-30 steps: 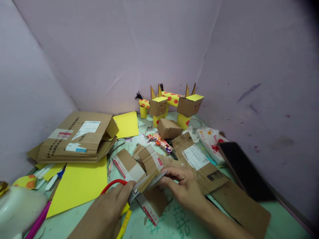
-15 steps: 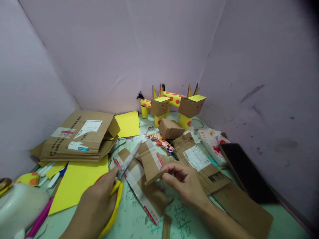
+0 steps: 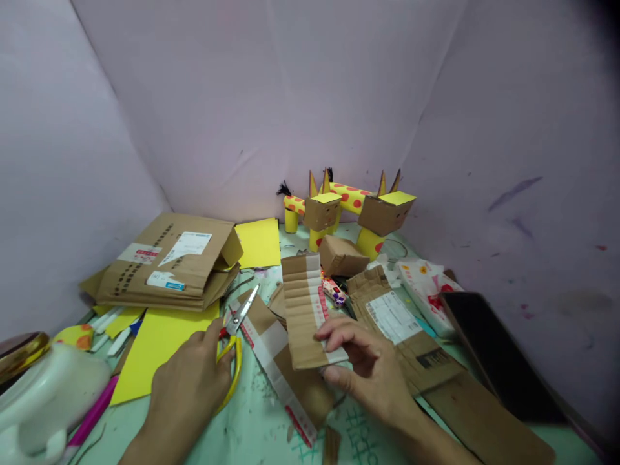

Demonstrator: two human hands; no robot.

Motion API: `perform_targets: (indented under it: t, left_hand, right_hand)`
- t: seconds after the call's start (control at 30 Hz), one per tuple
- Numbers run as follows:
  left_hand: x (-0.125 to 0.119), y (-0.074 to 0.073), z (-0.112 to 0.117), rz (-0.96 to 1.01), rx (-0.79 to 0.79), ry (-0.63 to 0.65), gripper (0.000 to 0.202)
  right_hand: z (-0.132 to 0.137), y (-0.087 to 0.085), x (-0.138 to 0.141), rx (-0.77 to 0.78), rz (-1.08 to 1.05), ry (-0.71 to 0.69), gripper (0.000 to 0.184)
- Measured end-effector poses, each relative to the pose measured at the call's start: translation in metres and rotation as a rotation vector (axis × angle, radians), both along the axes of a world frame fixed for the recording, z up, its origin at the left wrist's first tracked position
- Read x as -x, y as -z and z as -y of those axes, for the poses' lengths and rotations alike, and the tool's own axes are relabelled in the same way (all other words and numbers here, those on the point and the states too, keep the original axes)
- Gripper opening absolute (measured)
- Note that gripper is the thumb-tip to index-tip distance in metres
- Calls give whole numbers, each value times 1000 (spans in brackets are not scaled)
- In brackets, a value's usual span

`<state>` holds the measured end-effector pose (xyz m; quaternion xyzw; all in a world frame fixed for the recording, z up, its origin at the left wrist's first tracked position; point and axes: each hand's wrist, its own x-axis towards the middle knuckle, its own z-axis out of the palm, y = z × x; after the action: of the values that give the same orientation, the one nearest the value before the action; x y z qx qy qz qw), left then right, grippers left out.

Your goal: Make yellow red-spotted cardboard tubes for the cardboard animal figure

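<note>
My left hand [image 3: 194, 378] is closed around yellow-handled scissors [image 3: 236, 326], whose blades point up and away and lie together. Between the thumb and fingers of my right hand [image 3: 363, 361] is a piece of cardboard [image 3: 304, 310], creased in rows, with white and red tape along its right side. It is held up over the table, apart from the scissors. Below it lies a larger taped cardboard scrap [image 3: 285, 381]. A small folded cardboard box [image 3: 343, 255] sits just behind the held piece. Another long cardboard strip [image 3: 436, 368] with a white label extends beyond my right hand.
Two yellow, red-spotted animal figures [image 3: 387, 213] with cardboard heads stand at the back. On the left are a flattened cardboard parcel [image 3: 169, 265], yellow paper [image 3: 162, 349] and a white mug [image 3: 53, 394]. A dark phone [image 3: 498, 355] and a white packet [image 3: 426, 290] lie right.
My right hand has turned the cardboard piece more upright, its creased face toward me. The scissors have dropped slightly and now sit away from it. The view has shifted a little left.
</note>
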<state>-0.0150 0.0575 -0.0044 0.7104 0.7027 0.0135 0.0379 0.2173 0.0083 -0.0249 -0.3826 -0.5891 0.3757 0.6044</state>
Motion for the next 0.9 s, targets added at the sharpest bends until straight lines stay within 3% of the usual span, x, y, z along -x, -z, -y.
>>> perform_targets:
  t: [0.07,0.13,0.23,0.33,0.5,0.73,0.9]
  left_hand:
    - [0,-4,4,208,-110,19,38]
    - [-3,-7,8,642,-108,25,41]
    - [-13,-3,16,1337,238,-29,55]
    - [-24,5,23,1663,482,-36,47]
    - [-31,12,29,1741,414,-45,27]
    - [-33,10,33,1679,463,28,33]
    - [-36,7,35,1622,538,191,39]
  right_hand:
    - [3,1,1,29,17,-25,16]
    - [6,2,4,59,40,-68,17]
    - [10,1,12,78,83,-161,19]
    - [14,0,21,80,93,-248,23]
    - [15,1,29,114,114,-239,14]
    - [16,0,35,522,-121,-145,23]
    - [13,4,38,680,-190,-114,36]
